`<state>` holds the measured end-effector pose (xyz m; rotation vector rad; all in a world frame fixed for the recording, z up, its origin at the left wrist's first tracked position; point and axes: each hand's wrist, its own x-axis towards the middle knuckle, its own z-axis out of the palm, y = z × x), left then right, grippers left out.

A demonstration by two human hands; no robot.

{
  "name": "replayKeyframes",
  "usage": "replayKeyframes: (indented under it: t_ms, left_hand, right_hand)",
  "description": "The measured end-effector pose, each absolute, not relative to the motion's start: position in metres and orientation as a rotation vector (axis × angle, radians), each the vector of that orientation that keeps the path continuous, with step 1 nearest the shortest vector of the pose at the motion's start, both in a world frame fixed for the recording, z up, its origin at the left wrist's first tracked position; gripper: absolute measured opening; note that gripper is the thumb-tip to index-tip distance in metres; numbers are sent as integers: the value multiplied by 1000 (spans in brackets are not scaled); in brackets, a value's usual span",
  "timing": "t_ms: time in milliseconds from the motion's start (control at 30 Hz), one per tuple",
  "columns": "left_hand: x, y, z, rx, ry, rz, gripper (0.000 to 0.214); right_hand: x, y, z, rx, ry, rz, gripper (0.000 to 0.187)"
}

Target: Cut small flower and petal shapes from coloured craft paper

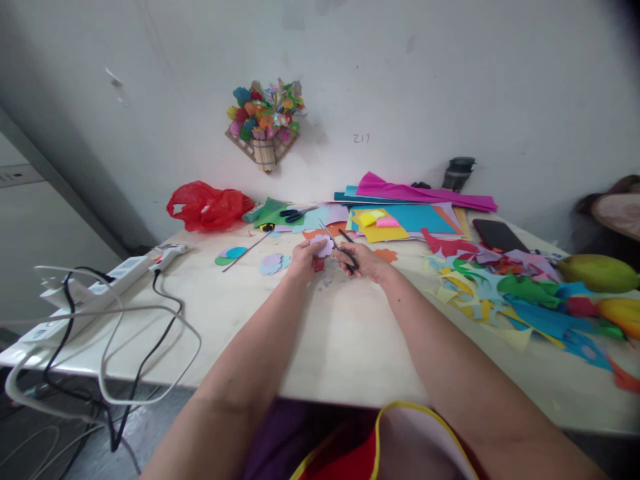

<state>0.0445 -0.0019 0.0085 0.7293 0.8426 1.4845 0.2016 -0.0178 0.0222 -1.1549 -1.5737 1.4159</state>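
Note:
My left hand (303, 259) pinches a lilac paper flower (321, 246) with a scalloped edge, above the middle of the table. Close beside it, my right hand (367, 261) grips a pair of black-handled scissors (353, 260), whose blades point up and left by the flower's edge. Whether the blades touch the paper I cannot tell. Small paper snippets and a red piece (319, 265) lie under my hands. To the left rest cut lilac and light blue flower shapes (273, 264), and an orange flower (387, 255) lies behind my right hand.
Paper scraps (520, 293) spread over the right side, near a phone (499, 235) and a green mango (597, 272). Coloured sheets (425, 220), a second pair of scissors (294, 215) and a red plastic bag (205, 207) sit at the back. A power strip (120, 277) with cables occupies the left.

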Motion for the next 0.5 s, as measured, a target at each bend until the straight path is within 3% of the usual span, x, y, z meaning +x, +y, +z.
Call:
replayKeyframes:
  t_ms: [500]
  left_hand:
    - [41,-3,10,748,848,1468,23]
  right_hand:
    - [199,-25,33,-1169,-1555,1441,28]
